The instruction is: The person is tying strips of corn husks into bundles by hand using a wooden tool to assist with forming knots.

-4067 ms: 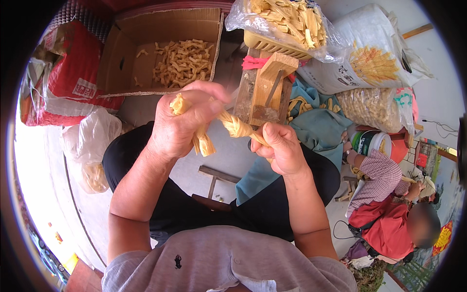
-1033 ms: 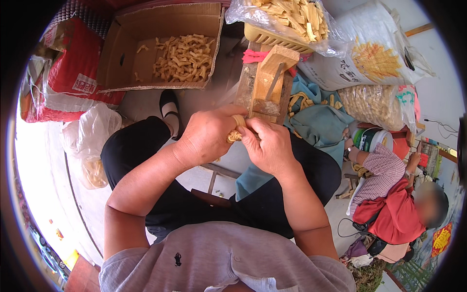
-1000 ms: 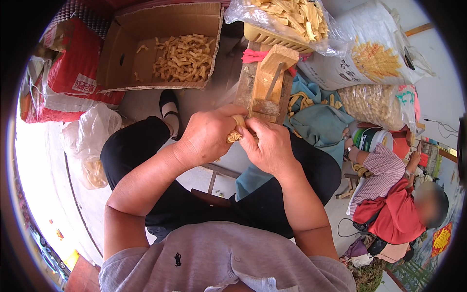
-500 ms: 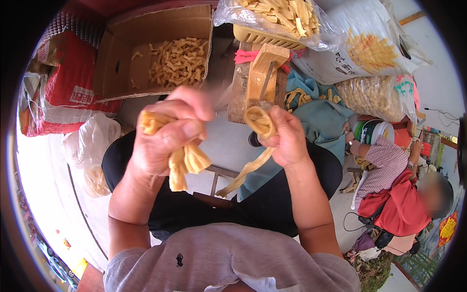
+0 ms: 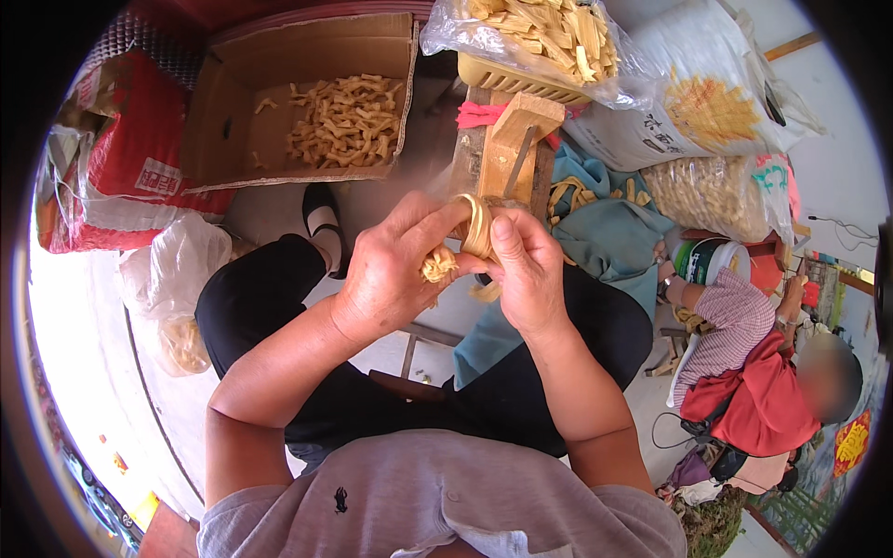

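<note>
My left hand [image 5: 386, 270] and my right hand [image 5: 532, 274] meet in front of the wooden block stand. Between them is a soft yellow strip, looped into a ring [image 5: 477, 228]. My right thumb and fingers pinch the ring's near side. A finger of my left hand reaches to the ring. Bunched yellow strips [image 5: 438, 264] stick out from my closed left hand. How the pieces pass through the ring is partly hidden by my fingers.
Ahead left, a cardboard box [image 5: 209, 139] contains many short knotted yellow pieces [image 5: 346, 121]. Ahead stands a wooden stand [image 5: 507, 158] with a slanted blade-like bar, near a yellow basket [image 5: 521, 79] of dry strips. Blue cloth [image 5: 609, 237] lies right; a seated person [image 5: 749, 381] is beyond.
My left hand has moved right and forward with its bunch to meet my right hand at the ring. My right hand has shifted slightly left. The long dangling strip end no longer shows.
</note>
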Available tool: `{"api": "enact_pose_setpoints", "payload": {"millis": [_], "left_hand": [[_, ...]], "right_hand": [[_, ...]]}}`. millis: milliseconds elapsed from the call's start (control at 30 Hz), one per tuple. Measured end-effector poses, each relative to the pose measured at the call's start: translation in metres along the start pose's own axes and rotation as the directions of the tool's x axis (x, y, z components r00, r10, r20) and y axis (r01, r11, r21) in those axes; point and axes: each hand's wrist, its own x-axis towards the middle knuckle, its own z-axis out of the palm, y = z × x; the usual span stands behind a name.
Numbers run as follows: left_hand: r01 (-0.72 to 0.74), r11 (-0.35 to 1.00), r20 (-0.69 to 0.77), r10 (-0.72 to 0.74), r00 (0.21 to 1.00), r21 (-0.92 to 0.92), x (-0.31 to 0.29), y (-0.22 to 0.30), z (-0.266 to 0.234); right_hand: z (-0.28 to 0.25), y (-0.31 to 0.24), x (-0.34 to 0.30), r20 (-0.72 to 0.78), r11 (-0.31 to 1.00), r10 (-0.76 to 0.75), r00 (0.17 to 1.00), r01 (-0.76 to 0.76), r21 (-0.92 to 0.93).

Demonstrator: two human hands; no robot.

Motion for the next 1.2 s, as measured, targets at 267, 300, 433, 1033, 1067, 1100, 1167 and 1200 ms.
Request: {"api": "enact_pose_setpoints", "payload": {"millis": [267,300,433,1033,1067,1100,1167,1200], "left_hand": [[0.062,0.947,-0.009,-0.068,0.998,-0.315,0.009,-0.007,-0.007],[0.080,0.937,0.001,-0.085,0.996,-0.341,0.011,-0.008,-0.010],[0.014,0.989,0.127,0.005,0.992,-0.149,0.010,-0.008,-0.011],[0.833,0.424,0.900,-0.084,0.427,-0.356,-0.005,0.018,0.001],[0.828,0.304,0.880,0.093,0.466,-0.471,-0.008,0.021,0.001],[0.800,0.246,0.837,0.156,0.524,-0.547,-0.006,0.021,-0.004],[0.730,0.421,0.809,0.015,0.588,-0.539,0.001,0.021,-0.022],[0.631,0.573,0.740,-0.062,0.669,-0.523,0.002,0.020,-0.026]], "right_hand": [[-0.010,-0.003,-0.002,0.117,0.998,0.048,0.992,-0.052,0.037],[-0.012,-0.004,-0.002,0.133,0.998,0.019,0.991,-0.027,0.061],[-0.009,-0.009,0.003,0.125,0.994,-0.095,0.988,0.087,0.069],[-0.017,-0.019,0.003,0.330,0.707,-0.472,0.817,0.575,-0.411],[-0.018,-0.017,0.004,0.346,0.665,-0.502,0.793,0.609,-0.433],[-0.016,-0.018,0.005,0.359,0.640,-0.527,0.770,0.638,-0.429],[-0.014,-0.015,0.002,0.210,0.727,-0.394,0.895,0.443,-0.524],[-0.014,-0.012,0.001,0.129,0.759,-0.320,0.938,0.336,-0.557]]}}
